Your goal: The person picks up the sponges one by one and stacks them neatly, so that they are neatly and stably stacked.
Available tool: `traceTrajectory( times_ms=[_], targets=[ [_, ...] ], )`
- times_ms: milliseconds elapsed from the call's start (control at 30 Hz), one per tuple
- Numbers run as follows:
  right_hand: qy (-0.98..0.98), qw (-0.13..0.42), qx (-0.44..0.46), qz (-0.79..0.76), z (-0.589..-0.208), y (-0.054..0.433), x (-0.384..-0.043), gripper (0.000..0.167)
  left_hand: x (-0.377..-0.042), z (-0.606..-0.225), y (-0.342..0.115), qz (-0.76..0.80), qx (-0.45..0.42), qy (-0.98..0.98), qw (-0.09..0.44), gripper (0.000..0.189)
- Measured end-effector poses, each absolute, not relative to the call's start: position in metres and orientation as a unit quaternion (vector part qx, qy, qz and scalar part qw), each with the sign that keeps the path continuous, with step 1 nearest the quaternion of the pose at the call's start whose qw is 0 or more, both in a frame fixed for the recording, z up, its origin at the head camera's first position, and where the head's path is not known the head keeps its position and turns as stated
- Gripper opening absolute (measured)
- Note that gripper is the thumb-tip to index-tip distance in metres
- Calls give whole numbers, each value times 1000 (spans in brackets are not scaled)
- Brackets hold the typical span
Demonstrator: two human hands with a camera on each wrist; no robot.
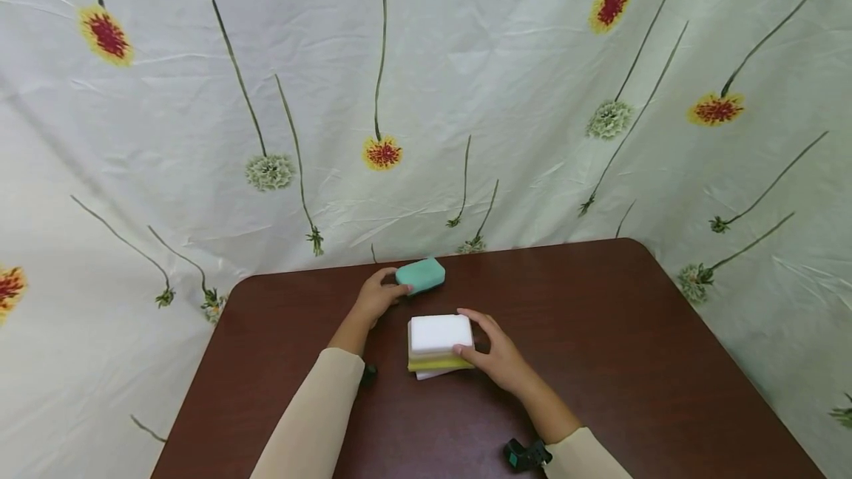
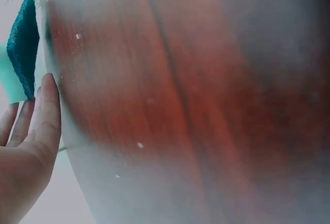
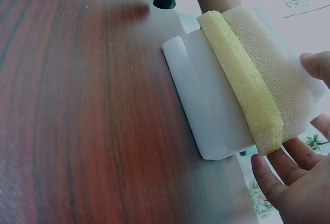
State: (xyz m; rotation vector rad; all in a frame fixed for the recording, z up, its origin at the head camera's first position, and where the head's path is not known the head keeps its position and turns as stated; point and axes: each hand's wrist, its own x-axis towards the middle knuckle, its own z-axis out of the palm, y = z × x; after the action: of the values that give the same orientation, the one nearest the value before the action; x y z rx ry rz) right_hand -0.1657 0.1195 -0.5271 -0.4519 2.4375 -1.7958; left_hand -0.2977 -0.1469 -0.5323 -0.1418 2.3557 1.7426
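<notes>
My left hand (image 1: pixel 376 298) grips a green sponge (image 1: pixel 421 276) at its left end, near the table's far edge. The left wrist view shows the sponge's dark teal rough face (image 2: pixel 26 49) tilted and raised off the tabletop, with fingertips at its end. My right hand (image 1: pixel 499 357) holds the right end of a stack of sponges (image 1: pixel 441 338), thumb in front and fingers behind. On top lies a white sponge (image 1: pixel 441 333). Beneath it are a porous beige sponge (image 3: pixel 268 69), a yellow sponge (image 3: pixel 242 80) and white blocks (image 3: pixel 206 100) at the bottom.
The dark brown wooden table (image 1: pixel 572 316) has rounded far corners. Behind it hangs a white flowered cloth (image 1: pixel 319 94). A black wrist device (image 1: pixel 526 455) is strapped near the right sleeve, and another one (image 1: pixel 368 374) shows beside the left arm.
</notes>
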Motion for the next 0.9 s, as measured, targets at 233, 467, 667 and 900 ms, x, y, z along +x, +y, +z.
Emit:
traceTrajectory(
  times_ms=[233,467,667,900],
  targets=[
    [800,35,-143,-582,-529,119,-166,62,-293,-529,-151,606,-51,787,102,67],
    [803,31,-140,-579,-529,118,-167,62,-286,-521,-153,613,-34,783,94,62],
    [797,39,-138,-587,-529,116,-167,64,-278,-512,-152,640,-17,764,87,59],
    [790,44,-137,-596,-528,115,-165,64,-267,-495,-153,648,-15,757,82,65]
  ],
)
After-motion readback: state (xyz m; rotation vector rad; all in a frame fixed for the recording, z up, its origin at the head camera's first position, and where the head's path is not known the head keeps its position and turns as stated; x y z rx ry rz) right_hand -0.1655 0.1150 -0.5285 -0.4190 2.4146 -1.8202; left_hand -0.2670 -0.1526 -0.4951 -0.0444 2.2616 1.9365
